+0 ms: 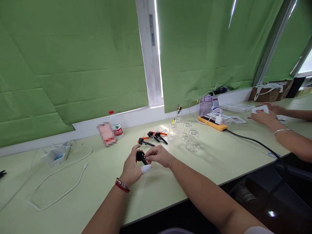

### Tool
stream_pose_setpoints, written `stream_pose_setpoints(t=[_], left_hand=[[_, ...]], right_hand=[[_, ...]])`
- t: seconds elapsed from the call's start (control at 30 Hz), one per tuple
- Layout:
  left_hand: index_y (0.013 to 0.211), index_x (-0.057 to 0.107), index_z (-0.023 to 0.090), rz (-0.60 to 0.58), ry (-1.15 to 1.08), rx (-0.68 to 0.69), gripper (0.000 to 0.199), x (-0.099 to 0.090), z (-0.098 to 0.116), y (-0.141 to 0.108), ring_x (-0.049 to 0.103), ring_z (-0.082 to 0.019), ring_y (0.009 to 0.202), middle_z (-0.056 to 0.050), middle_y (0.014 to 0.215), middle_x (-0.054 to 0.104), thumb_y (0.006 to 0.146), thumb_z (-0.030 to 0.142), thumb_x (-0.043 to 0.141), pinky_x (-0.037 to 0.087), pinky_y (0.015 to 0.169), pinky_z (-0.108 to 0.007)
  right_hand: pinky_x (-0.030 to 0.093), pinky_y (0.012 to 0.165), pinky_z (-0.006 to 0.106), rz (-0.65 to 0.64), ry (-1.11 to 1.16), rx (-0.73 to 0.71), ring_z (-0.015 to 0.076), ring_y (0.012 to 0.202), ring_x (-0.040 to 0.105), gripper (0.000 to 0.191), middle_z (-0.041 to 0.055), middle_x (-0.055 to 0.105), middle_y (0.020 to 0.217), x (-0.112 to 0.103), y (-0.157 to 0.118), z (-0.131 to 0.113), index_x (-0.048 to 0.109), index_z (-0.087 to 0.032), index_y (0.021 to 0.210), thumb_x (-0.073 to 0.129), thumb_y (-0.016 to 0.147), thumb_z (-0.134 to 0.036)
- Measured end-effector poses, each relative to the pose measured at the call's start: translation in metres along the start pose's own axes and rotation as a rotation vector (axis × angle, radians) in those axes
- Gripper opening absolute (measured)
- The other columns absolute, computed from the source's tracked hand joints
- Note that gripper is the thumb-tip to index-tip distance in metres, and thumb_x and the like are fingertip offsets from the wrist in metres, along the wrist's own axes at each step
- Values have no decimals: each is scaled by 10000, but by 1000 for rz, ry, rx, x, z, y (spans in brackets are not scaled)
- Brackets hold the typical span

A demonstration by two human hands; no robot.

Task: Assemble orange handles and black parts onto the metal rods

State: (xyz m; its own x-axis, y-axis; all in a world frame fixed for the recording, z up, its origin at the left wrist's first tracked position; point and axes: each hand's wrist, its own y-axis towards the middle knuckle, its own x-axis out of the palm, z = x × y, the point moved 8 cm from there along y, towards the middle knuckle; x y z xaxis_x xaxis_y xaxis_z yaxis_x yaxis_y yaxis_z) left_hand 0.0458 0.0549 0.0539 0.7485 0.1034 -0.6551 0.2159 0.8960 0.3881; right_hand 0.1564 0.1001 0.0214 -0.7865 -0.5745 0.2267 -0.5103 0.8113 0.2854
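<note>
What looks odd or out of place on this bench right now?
Little stands out. The left hand has a white wrap on its thumb tip, and both hands hold a black dropper cap. A loose white cable sprawls across the table. Nothing looks spilled or broken.

Both forearms bare, no sleeves in view. Left wrist carries a red band [122, 187] plus a thin metal bangle [123, 183] beside it. Left hand [131, 168] has a white wrap [146, 169] on the thumb tip. Right hand [159, 156] wears nothing visible.
</note>
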Motion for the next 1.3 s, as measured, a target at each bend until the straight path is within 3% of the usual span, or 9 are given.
stream_pose_setpoints(t=[0.53,0.97,1.3], left_hand=[[1304,348,268,53,102,27,802,-3,2,0,618,-210,858,-56,1067,615,599,370,718,486,733,-346],[1333,313,229,88,300,93,873,-1,9,-3,544,-291,1083,-106,1218,542,592,465,712,470,854,-428],[1347,288,233,81,368,125,901,0,19,-4,544,-292,1058,-97,1155,557,573,399,718,467,846,-430]], right_hand=[[483,589,285,-21,-5,-1,126,534,611,229,29,683,621,0,0,1,733,-136,749,811,566,-250],[480,583,282,-28,-22,-2,127,537,607,257,23,670,617,-3,1,4,702,-123,735,813,567,-284],[482,601,281,-18,-13,32,115,525,600,283,24,673,649,-5,0,2,669,-123,771,781,626,-339]])
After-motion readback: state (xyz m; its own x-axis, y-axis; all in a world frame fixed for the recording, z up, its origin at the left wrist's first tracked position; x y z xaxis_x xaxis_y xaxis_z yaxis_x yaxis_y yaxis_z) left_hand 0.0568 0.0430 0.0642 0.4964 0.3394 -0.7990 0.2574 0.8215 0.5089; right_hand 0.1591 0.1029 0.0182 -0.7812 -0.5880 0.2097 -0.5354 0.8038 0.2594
